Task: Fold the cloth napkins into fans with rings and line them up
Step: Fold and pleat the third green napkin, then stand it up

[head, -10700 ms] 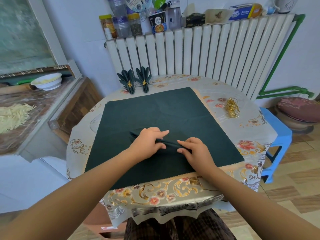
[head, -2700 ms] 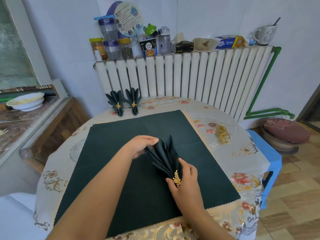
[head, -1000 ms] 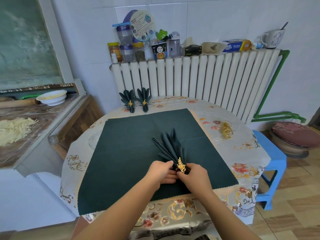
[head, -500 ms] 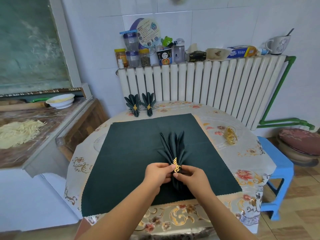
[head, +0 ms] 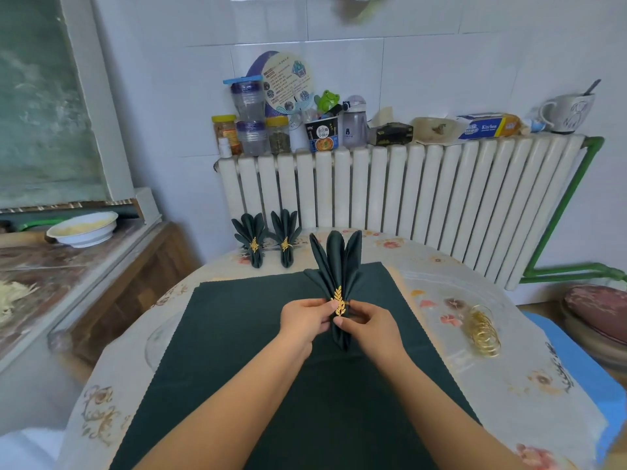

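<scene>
We pinched the pleated dark green cloth napkin fan (head: 336,266) from both sides at its gold leaf-shaped ring (head: 339,300), our left hand (head: 305,321) and right hand (head: 368,323) curled round the waist, holding it upright above the flat dark green cloth (head: 271,368) on the floral table (head: 509,378). Two finished ringed fans (head: 268,240) stood side by side at the far edge. Loose gold wire rings (head: 481,330) lay to the right.

White tiled wall (head: 441,45) behind a white radiator (head: 424,205) topped with jars and boxes. A green pipe (head: 556,228) runs down its right side. Left, a wooden counter (head: 112,262) carries a white bowl (head: 83,228). Daylight fills the room.
</scene>
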### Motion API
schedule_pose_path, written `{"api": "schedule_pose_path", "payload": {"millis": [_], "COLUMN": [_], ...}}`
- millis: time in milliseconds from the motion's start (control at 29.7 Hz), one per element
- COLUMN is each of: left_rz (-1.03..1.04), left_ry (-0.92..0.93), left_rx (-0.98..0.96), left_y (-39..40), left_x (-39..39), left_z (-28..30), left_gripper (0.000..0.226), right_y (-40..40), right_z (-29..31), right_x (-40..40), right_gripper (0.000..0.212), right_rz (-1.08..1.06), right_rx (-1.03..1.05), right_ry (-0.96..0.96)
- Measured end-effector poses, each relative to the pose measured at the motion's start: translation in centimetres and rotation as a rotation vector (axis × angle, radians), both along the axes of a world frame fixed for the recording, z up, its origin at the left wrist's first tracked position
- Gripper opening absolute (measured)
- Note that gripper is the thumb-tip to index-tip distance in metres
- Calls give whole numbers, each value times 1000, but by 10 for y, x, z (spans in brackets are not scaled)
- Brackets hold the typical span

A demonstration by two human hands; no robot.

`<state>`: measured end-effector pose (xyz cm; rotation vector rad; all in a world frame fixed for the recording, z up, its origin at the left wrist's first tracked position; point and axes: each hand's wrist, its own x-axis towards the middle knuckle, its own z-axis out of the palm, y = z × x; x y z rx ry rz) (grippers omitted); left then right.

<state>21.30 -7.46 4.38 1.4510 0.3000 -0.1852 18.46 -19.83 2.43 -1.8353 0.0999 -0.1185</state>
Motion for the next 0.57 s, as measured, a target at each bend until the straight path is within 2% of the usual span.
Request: {"api": "schedule_pose_path", "payload": {"millis": [202,404,573], "left_rz": [36,104,135], "left_ry": [12,28,11], "left_rx": [15,-1,11], "left_y": [-7,-15,-15], "left_x": [106,186,245], "left_z": [-12,-28,-35], "left_gripper": [7,19,13], "right_y": [-7,-7,-3], "right_z": [-8,-21,-24], "right_x": [105,189,249], "right_gripper": [44,46,45], "right_rz": [19,36,56], "right_rx": [-112,-148,-168], "right_ry": [9,14,8]}}
